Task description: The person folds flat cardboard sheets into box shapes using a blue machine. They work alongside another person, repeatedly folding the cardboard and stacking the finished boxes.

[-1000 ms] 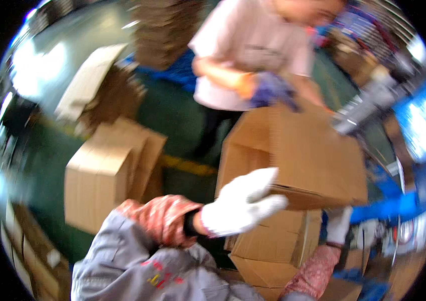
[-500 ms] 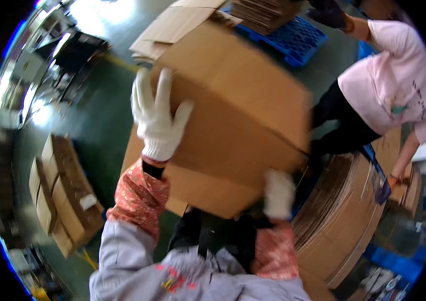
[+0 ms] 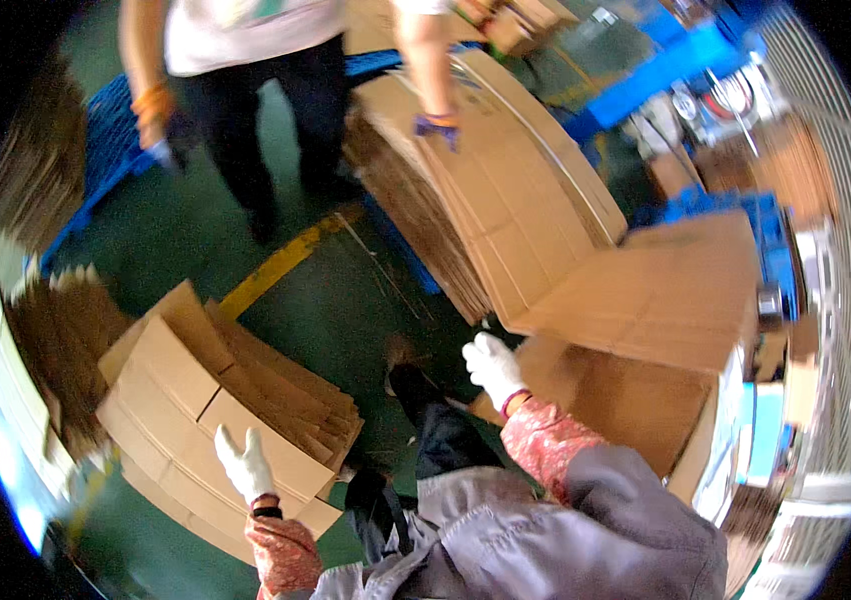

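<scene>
My left hand, in a white knit glove, is over the left pile of flattened cardboard cartons. Its thumb and fingers are apart and nothing is in it. In a matching glove, my right hand is loosely curled, with no object visible in it. It is close to the near corner of the tall stack of flattened cartons and beside a brown cardboard sheet low on the right. A raised cardboard flap slants between that stack and the sheet.
Across from me stands a person in a pale top, one dark-gloved hand at the tall stack. Blue pallets lie under and behind cardboard. A yellow line crosses the green floor. White metal grating runs along the right.
My view has swung to the right. Both hands were at a large cardboard carton in front of me; now they are apart and off it. The co-worker appears farther left in view.
</scene>
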A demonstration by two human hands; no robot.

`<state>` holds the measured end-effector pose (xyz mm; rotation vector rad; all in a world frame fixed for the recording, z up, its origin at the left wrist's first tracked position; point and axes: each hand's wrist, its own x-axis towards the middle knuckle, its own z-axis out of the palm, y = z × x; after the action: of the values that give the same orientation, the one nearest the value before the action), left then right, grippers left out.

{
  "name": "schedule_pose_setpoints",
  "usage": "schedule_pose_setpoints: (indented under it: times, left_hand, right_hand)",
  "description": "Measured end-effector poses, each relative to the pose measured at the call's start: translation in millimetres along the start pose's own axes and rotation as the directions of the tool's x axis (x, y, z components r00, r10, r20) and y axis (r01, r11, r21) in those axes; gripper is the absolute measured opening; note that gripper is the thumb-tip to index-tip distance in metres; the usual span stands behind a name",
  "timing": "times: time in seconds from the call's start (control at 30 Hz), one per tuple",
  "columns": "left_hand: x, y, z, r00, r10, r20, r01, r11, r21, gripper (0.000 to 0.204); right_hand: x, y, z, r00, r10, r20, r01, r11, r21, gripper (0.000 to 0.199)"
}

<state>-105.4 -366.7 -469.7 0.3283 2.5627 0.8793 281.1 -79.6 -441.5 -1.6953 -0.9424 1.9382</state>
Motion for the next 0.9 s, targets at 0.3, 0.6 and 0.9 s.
schedule_pose_setpoints:
  times: [0.3,0.6,0.9]
  left_hand:
    - [-128,401,87,0.339,0.857,0.388,-0.774,0.488,-0.404,0.057]
    - [-250,537,173,-0.019,0.754,0.657,-0.751,0.423,-0.507,0.062]
    - [-310,592,244,-0.354,0.73,0.585,-0.834,0.036,-0.551,0.09]
  right_hand:
    - [6,-64,-40,0.572,-0.168,-0.803,0.57,0.785,0.241,0.037]
    - [63,-107,-91,0.494,0.007,-0.87,0.615,0.704,0.355,0.06]
    - [87,-134,-82,0.598,-0.012,-0.801,0.558,0.724,0.406,0.061]
